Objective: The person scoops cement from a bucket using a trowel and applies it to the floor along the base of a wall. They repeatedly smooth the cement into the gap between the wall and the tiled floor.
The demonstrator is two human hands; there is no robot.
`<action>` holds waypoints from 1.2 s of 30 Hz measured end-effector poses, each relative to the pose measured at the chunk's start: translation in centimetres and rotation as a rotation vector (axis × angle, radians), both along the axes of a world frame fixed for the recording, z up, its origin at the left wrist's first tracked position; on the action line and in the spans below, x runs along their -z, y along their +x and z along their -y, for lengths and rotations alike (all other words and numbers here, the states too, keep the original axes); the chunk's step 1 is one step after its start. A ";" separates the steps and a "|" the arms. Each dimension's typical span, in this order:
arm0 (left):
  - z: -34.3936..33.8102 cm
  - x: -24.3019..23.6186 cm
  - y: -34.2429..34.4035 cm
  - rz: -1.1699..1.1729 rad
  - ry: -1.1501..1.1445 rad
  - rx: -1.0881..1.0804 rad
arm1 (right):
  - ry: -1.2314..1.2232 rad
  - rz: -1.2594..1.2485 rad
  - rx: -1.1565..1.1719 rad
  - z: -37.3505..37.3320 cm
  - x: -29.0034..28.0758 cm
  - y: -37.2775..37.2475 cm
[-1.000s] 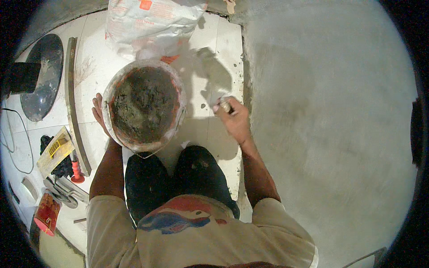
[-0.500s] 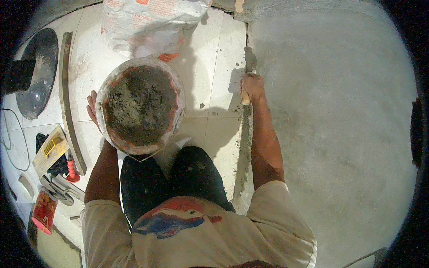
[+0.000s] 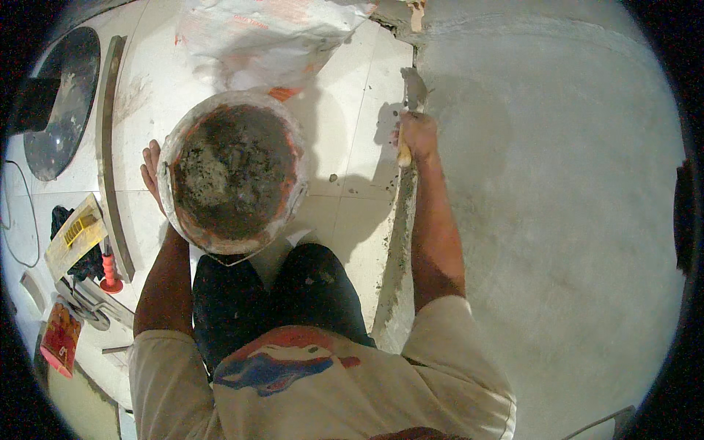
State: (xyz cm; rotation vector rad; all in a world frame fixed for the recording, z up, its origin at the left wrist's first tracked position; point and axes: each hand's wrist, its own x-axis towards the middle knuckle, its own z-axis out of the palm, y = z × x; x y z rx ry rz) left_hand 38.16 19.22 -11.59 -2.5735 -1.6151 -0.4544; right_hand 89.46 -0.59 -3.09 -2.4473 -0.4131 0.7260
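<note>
Trowel (image 3: 415, 86): right of centre in the upper frame, its smeared blade pointing up the picture from the right hand (image 3: 419, 135), its pale handle (image 3: 405, 156) showing below it.
Right hand: fingers curled tightly round the handle, at the seam between white tiles (image 3: 350, 150) and a grey surface (image 3: 543, 191).
Left hand (image 3: 151, 170): left of centre, fingers stretched out and slightly parted beside the bucket (image 3: 251, 100); the palm is hidden.
Bucket: left of centre, rim whitish, dark grey mortar (image 3: 231, 172) inside.
Sack (image 3: 271, 48): top of the frame, white, with faint reddish print.
Packet (image 3: 60, 339): lower left, red, its markings too blurred to read.
</note>
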 end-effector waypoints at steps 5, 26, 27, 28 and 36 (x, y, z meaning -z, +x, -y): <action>0.1 -0.4 -1.2 -0.035 -0.001 -0.041 | 0.035 -0.252 0.061 -3.2 -3.4 1.7; 0.0 -0.8 -1.4 -0.002 0.023 0.001 | 0.046 -0.095 -0.040 -0.9 -1.3 0.5; -0.2 -0.9 -1.7 -0.053 0.021 -0.018 | 0.065 -0.087 -0.002 -1.4 -2.9 -1.9; -0.2 -1.1 -1.7 -0.102 0.015 -0.032 | 0.080 -0.077 0.042 -1.4 -4.2 -4.0; -0.1 -0.9 -0.7 -0.142 0.055 0.031 | 0.177 -0.057 0.127 -1.9 2.3 -1.5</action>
